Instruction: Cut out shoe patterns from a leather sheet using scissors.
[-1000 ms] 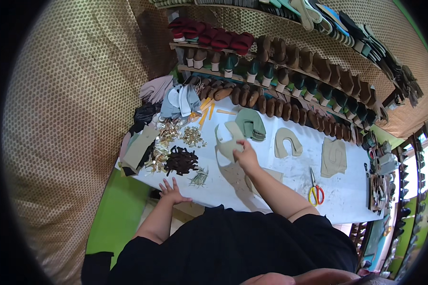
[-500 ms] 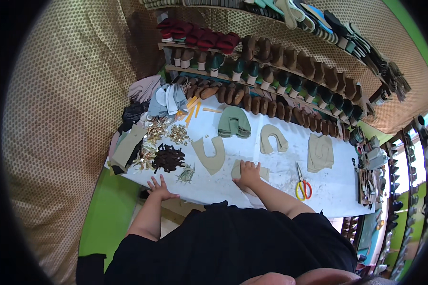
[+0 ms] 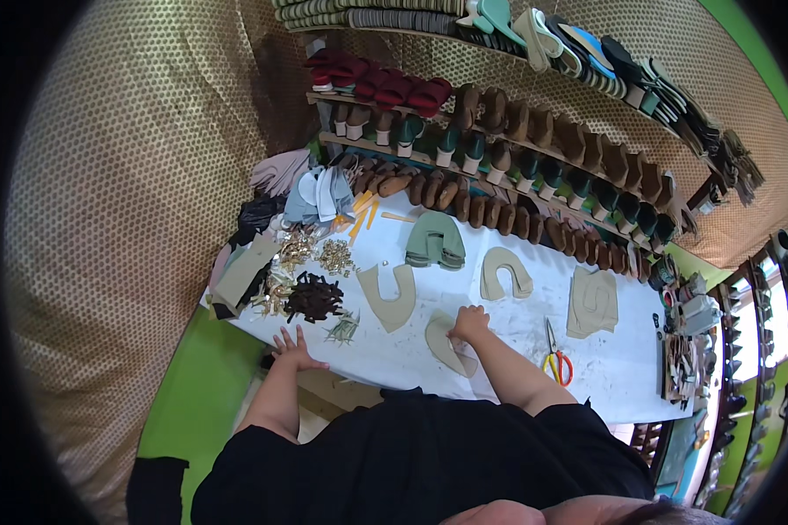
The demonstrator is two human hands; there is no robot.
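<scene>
My right hand [image 3: 469,323] presses down on a tan curved shoe-upper piece [image 3: 443,343] lying near the front of the white table [image 3: 517,337]. Fingers spread, my left hand [image 3: 291,346] rests flat on the table's front edge, holding nothing. Just left of the right hand lies a tan U-shaped piece [image 3: 391,296]. A second tan U-shaped piece [image 3: 504,273] lies behind the right hand, and a stack of green U-shaped pieces [image 3: 434,240] sits farther back.
Scissors with red and yellow handles [image 3: 557,359] lie right of my right arm. A tan stack [image 3: 593,302] sits farther right. Dark trim [image 3: 313,297] and gold ornaments [image 3: 334,256] crowd the left end. Shelves of shoes [image 3: 517,162] line the back wall.
My right hand has drawn back from the middle of the table toward the front edge and now rests on the curved tan piece. The left hand stays on the edge.
</scene>
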